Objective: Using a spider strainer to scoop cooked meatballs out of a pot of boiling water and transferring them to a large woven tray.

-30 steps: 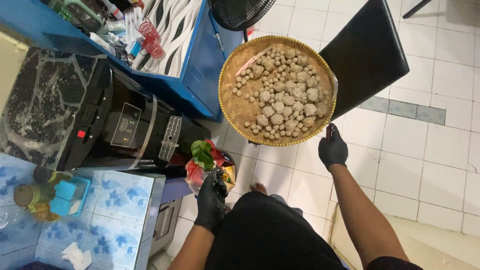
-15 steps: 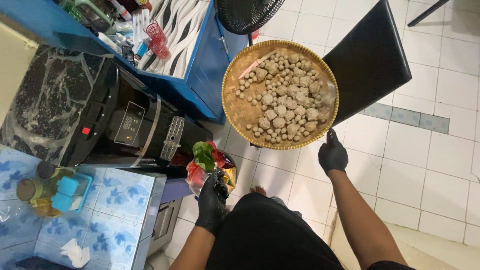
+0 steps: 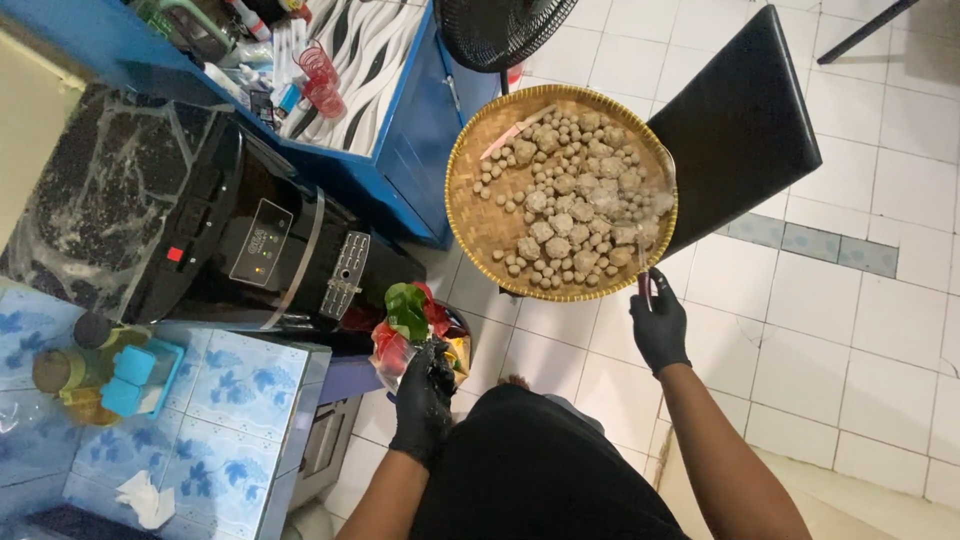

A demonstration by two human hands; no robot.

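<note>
A round woven bamboo tray (image 3: 478, 190) heaped with several brown meatballs (image 3: 575, 200) rests tilted on a black chair (image 3: 745, 120). My right hand (image 3: 658, 325), in a black glove, grips the tray's near rim. My left hand (image 3: 422, 395), also gloved in black, holds a bundle of red and green plastic bags (image 3: 405, 320) close to my body. A thin pink stick (image 3: 510, 135) lies on the tray's far side.
A black water dispenser (image 3: 260, 240) stands to the left. A blue cabinet (image 3: 400, 150) holds cups and bottles. A black fan (image 3: 495, 30) stands beyond the tray. A blue-patterned counter (image 3: 200, 430) with a jar and sponges is at lower left. The floor is white tile.
The tray has shifted slightly right and down in view and the meatballs have rolled toward the chair side. My left hand stays on the bags.
</note>
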